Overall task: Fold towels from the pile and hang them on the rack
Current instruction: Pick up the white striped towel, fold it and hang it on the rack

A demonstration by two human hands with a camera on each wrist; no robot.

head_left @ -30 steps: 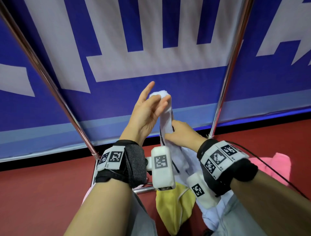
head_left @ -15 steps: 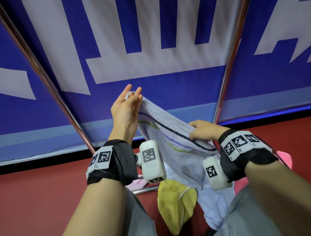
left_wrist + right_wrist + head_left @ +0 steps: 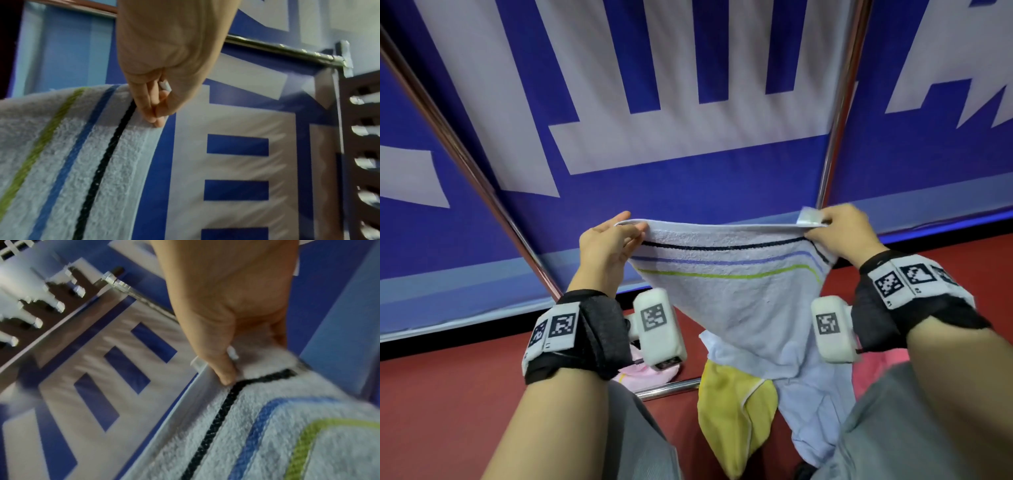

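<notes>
At each top corner of the towel point(image 3: 736, 298) a hand has a tight grip: the left hand point(image 3: 606, 250) pinches the left corner between thumb and fingers point(image 3: 153, 112), and the right hand point(image 3: 842, 236) pinches the right corner, where a small white tag point(image 3: 810, 216) sticks up beside the thumb. Both grips are closed on the hem, so the top edge runs nearly straight between them. Below that edge the towel carries three stripes, black, blue and green, and its pale body hangs down in a narrowing fold to the floor point(image 3: 448, 404).

Behind the towel stand two metal rack poles, one point(image 3: 482, 192) slanting up to its left and one point(image 3: 839, 113) rising just behind the right hand. A lower rack bar point(image 3: 667, 389) lies under the towel's left side. A blue and white banner point(image 3: 688, 102) fills the space behind the rack.

Beneath the towel, on the red floor, lie a yellow cloth point(image 3: 732, 411) touching its hanging end, a pale pink cloth point(image 3: 643, 373) to its left by the bar, and a brighter pink cloth point(image 3: 873, 370) to its right. Both wrists wear black straps with white marker blocks.
</notes>
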